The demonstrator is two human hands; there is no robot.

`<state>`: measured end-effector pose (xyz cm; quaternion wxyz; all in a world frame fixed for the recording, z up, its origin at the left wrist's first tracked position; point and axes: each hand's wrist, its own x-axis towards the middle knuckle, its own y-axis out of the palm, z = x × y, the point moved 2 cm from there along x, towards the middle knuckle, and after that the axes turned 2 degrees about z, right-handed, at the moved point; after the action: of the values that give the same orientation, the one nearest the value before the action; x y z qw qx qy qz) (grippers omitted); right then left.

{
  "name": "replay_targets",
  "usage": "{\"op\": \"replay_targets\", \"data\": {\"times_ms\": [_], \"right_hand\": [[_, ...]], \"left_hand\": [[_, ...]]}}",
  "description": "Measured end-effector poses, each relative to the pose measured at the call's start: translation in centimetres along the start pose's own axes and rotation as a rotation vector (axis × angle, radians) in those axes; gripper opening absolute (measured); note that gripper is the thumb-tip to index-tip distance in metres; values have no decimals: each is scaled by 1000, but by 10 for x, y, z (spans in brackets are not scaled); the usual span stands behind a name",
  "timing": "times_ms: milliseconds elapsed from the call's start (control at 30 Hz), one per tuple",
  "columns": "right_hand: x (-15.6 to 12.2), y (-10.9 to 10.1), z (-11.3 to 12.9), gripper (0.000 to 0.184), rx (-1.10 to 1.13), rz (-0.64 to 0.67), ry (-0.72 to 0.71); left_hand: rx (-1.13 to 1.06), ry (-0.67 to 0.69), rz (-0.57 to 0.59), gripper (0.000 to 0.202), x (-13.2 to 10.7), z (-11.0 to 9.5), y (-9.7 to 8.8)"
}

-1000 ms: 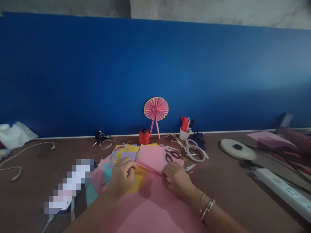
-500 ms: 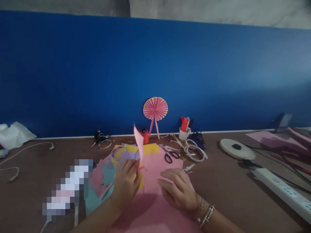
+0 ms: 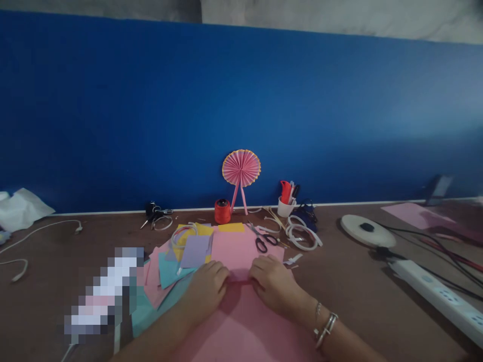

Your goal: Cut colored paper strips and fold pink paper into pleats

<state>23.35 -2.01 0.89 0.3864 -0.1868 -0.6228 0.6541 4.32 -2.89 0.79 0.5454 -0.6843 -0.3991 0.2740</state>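
Note:
A pink sheet of paper (image 3: 231, 247) lies in front of me, its near edge between my two hands. My left hand (image 3: 209, 287) has its fingers closed on the left end of that edge. At the right end, my right hand (image 3: 274, 284) pinches the same sheet, bracelets on its wrist. Larger pink paper (image 3: 245, 327) spreads beneath both hands. Left of the sheet lie a lilac paper piece (image 3: 196, 251) and teal paper (image 3: 171, 271). Black-handled scissors (image 3: 262, 239) rest beyond my right hand.
A pleated pink paper fan (image 3: 241, 168) leans against the blue panel (image 3: 151, 110). Near it stand a red thread spool (image 3: 222, 211) and a white cup (image 3: 287, 207) of pens. Coiled white tubing (image 3: 304, 237) lies nearby. A power strip (image 3: 437, 294) with cables occupies the right.
The pink sheet, raised in my left hand before, now lies flat. My left hand has moved right and down; my right hand has closed on the sheet's near edge.

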Motion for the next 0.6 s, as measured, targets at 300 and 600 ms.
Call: {"op": "replay_targets", "data": {"times_ms": [300,600], "right_hand": [[-2,-5,-17,28,292,155,136],[-3,0,-25,15,315,65,270]], "left_hand": [[-295,-77,72,24,-2,5,-17],[-440,-214,-10,18,3,14,-13]]}}
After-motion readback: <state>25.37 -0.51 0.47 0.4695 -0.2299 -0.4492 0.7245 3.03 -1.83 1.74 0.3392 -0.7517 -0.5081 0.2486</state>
